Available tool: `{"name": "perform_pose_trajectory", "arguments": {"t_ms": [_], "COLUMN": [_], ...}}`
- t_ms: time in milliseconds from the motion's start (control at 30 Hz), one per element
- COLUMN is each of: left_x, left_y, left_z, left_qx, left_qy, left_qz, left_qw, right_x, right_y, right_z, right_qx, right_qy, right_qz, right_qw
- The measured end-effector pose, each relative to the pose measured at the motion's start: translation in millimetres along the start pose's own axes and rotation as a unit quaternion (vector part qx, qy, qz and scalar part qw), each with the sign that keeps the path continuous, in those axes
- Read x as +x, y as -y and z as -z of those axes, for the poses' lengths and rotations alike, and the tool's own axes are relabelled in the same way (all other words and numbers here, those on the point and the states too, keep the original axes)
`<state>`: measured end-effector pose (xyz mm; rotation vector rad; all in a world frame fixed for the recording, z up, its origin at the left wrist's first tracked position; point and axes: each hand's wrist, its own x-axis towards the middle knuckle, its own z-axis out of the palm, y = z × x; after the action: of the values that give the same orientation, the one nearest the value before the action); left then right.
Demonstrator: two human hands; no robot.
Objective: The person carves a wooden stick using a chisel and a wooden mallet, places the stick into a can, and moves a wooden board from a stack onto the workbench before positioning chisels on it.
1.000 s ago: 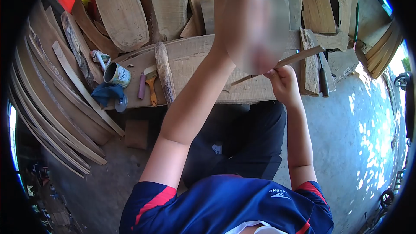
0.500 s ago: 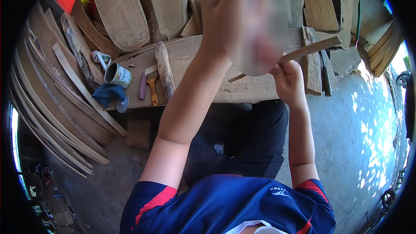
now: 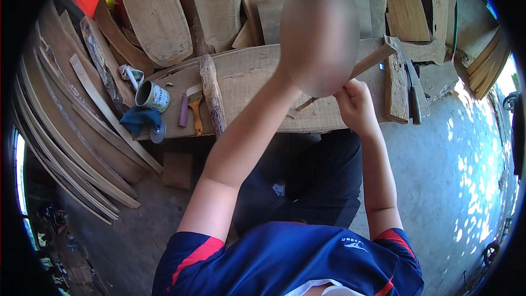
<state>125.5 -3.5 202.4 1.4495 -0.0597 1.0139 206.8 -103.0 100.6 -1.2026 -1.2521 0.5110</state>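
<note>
Left of the desk (image 3: 241, 87), I see slim, bowed wooden strips (image 3: 105, 108) fanned together, then a tin (image 3: 152, 97) and an orange-handled brush (image 3: 196, 115), kept near for reach, I'd judge. Past a rough-edged stick (image 3: 211, 90), blur hides my left grip (image 3: 318, 44); I cannot tell its state. A straight wooden bar (image 3: 373, 60) slants above the desk, my right grip (image 3: 356, 103) closed around it, presumably steadying it. Rightmost lies a dark-handled tool (image 3: 415, 107).
</note>
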Motion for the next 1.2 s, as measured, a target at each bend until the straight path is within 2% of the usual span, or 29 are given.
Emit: {"name": "perform_pose_trajectory", "arguments": {"t_ms": [100,200,233,333,400,500,567,700,800,867,1000,1067,1133,1200], "left_x": [-2.0,7.1,9.4,7.9,7.0,9.3,9.4,3.4,12.1,15.2,6.8,9.5,14.1,11.9], "left_y": [4.5,-21.9,-28.0,-18.7,-17.2,-22.6,-27.8,-19.3,-23.4,-35.1,-12.0,-9.5,-24.6,-31.7], "left_z": [6.4,3.9,4.4,5.3,5.6,-1.5,-6.3,-2.2,5.7,7.3,6.9,14.2,16.8,13.5], "left_qx": [-0.009,-0.052,-0.105,-0.09,-0.118,-0.085,-0.059,0.0,-0.044,-0.052,0.006,-0.029,-0.084,-0.059], "left_qy": [-0.012,-0.001,0.011,0.024,-0.007,0.006,0.009,0.017,0.015,-0.005,0.006,-0.007,-0.022,-0.031], "left_qz": [0.032,-0.006,-0.027,-0.029,-0.023,-0.013,-0.011,-0.007,0.016,0.001,0.014,0.009,0.026,0.01], "left_qw": [0.999,0.999,0.994,0.995,0.993,0.996,0.998,1.0,0.999,0.999,1.0,1.0,0.996,0.998], "right_x": [-0.5,1.6,2.9,2.0,0.1,-1.8,0.4,4.1,7.2,9.5,9.4,11.5,10.8,11.8], "right_y": [-3.0,6.3,1.5,0.9,2.2,2.0,2.0,8.7,5.5,8.5,6.7,3.9,1.3,5.3], "right_z": [2.3,-1.2,0.1,3.6,6.7,3.3,1.8,-0.8,-2.4,-3.6,-3.4,-1.1,0.3,-2.5], "right_qx": [0.023,0.053,0.023,0.038,0.046,0.065,0.012,0.005,0.008,0.011,-0.013,0.0,0.012,0.003], "right_qy": [-0.006,0.0,0.009,0.007,0.006,0.011,0.016,0.023,0.026,0.03,0.03,0.024,0.024,0.029], "right_qz": [0.037,0.038,0.076,0.044,0.04,0.047,0.063,0.036,0.065,0.067,0.066,0.055,0.086,0.081], "right_qw": [0.999,0.998,0.997,0.998,0.998,0.997,0.998,0.999,0.998,0.997,0.997,0.998,0.996,0.996]}}
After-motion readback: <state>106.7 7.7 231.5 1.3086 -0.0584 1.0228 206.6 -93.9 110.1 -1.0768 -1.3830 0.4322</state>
